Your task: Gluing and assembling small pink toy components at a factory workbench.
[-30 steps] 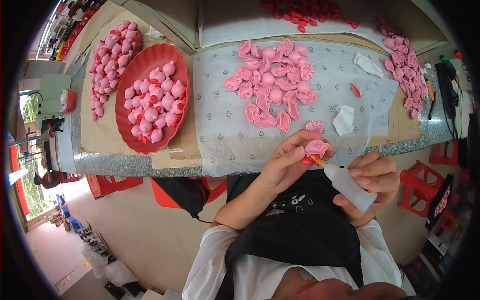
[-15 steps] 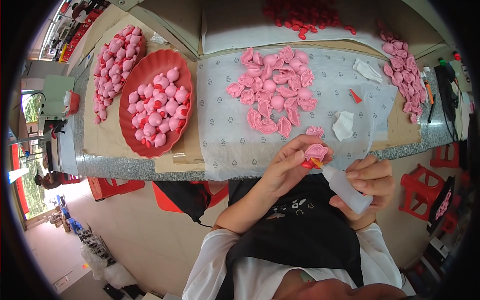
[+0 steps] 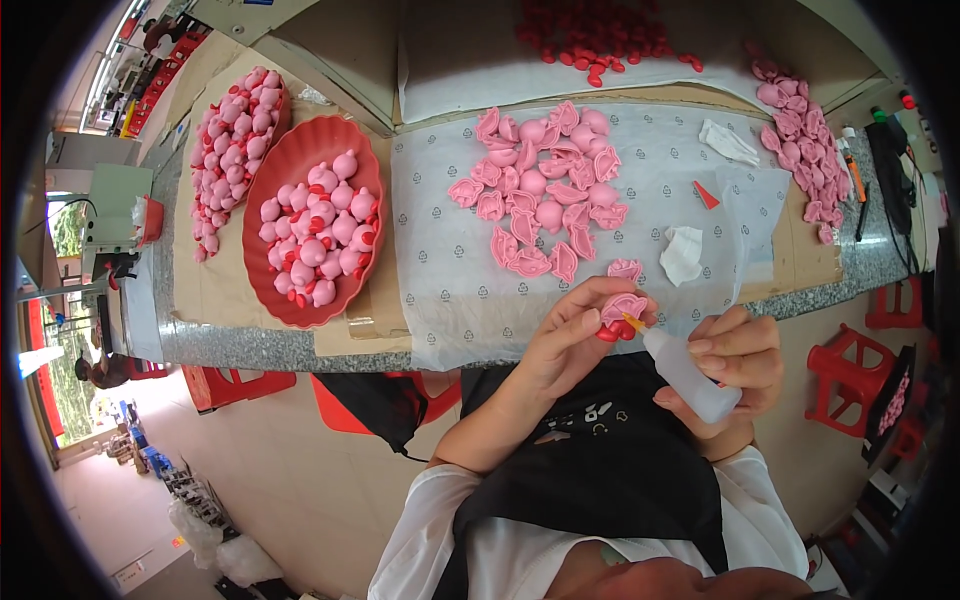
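Near the table's front edge, my left hand (image 3: 560,338) pinches a small hollow pink plastic shell (image 3: 624,306) with its open side showing. A glossy red part (image 3: 611,331) sits at the shell's lower edge, also at my left fingers. My right hand (image 3: 742,362) is wrapped round a translucent white squeeze bottle (image 3: 692,382), held tilted. Its yellow-orange nozzle (image 3: 635,321) points into the shell, at the border with the red part; whether liquid comes out is too small to see. Just beyond my left fingertips lies another pink shell (image 3: 625,268) on the white sheet.
Several pink shells (image 3: 548,214) cover the middle of the white sheet (image 3: 440,260). Left of it stands a red scalloped bowl (image 3: 262,268) of pink-and-red pieces, beside another heap (image 3: 235,140). White tissue (image 3: 682,255), a red cone (image 3: 706,195) and more shells (image 3: 800,130) lie right. Red parts (image 3: 600,40) fill the shelf.
The bottle's nozzle has shifted slightly left along the shell's edge. The shell has tipped a little in my left fingers, showing more of the red part. The whole view has shifted slightly.
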Motion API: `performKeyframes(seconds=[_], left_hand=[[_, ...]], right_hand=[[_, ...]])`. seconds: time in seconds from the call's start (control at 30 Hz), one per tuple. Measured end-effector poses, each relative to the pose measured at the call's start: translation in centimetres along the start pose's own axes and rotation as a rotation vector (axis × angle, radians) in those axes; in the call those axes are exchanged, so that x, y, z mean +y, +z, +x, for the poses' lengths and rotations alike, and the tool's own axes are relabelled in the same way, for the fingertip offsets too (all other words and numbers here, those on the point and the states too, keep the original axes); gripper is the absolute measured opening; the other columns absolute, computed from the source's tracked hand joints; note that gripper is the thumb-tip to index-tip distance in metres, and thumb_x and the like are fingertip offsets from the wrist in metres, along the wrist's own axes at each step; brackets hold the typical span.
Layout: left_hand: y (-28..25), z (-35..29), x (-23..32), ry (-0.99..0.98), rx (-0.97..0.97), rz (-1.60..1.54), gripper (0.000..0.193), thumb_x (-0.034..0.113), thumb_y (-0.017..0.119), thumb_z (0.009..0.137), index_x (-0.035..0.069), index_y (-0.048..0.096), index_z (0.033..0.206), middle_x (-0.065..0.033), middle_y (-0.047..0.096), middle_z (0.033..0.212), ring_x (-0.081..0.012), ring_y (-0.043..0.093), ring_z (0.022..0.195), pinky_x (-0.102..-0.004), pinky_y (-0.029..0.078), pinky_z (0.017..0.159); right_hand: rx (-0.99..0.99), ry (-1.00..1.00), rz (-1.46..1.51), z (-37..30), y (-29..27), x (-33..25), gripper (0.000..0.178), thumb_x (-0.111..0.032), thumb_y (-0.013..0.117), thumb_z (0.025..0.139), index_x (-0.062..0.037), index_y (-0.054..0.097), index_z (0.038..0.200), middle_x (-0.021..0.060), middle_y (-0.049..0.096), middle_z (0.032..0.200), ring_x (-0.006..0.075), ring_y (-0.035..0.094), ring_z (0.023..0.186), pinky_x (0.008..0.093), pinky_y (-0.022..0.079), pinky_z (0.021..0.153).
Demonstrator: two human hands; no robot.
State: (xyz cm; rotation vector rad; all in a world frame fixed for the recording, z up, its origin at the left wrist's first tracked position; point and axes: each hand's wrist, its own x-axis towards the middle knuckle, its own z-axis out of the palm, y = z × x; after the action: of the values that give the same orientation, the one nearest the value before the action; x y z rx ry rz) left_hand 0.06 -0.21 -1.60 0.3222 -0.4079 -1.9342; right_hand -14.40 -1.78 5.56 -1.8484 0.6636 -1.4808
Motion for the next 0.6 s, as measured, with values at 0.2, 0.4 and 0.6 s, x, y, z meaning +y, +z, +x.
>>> performKeyframes(seconds=[0.2,0.4,0.6], left_hand=[[-0.02,0.15,-0.16,0.033,-0.001,0.037,0.042,0.03,0.053,0.075,0.006,0.043,0.108,-0.0151,0.05,0.101,-0.0264,0.047,0.095,-0.0375,0.034,0.085],[-0.51,0.17,-0.13,0.041,-0.001,0.017,0.04,0.029,0.054,0.075,0.007,0.044,0.107,-0.0154,0.049,0.102,-0.0271,0.046,0.097,-0.0374,0.032,0.086],[-0.85,0.09,-0.05,0.059,-0.073,-0.088,0.039,0.02,0.052,0.077,0.002,0.042,0.11,-0.0147,0.047,0.11,-0.0221,0.042,0.106,-0.0331,0.027,0.092]], right_hand=[[0.016,-0.021,-0.045,-0.18,-0.18,0.16,0.051,-0.002,0.079,0.043,-0.0076,0.05,0.084,0.0066,0.051,0.082,0.0174,0.05,0.059,0.0251,0.041,0.049],[0.018,-0.047,-0.115,0.12,-0.15,0.26,0.049,-0.004,0.079,0.043,-0.0074,0.051,0.083,0.0063,0.051,0.08,0.0173,0.049,0.056,0.0249,0.041,0.048],[0.033,-0.053,-0.111,0.11,-0.29,0.35,0.048,-0.005,0.079,0.043,-0.0069,0.051,0.082,0.0067,0.05,0.079,0.0161,0.048,0.055,0.0245,0.04,0.048]])
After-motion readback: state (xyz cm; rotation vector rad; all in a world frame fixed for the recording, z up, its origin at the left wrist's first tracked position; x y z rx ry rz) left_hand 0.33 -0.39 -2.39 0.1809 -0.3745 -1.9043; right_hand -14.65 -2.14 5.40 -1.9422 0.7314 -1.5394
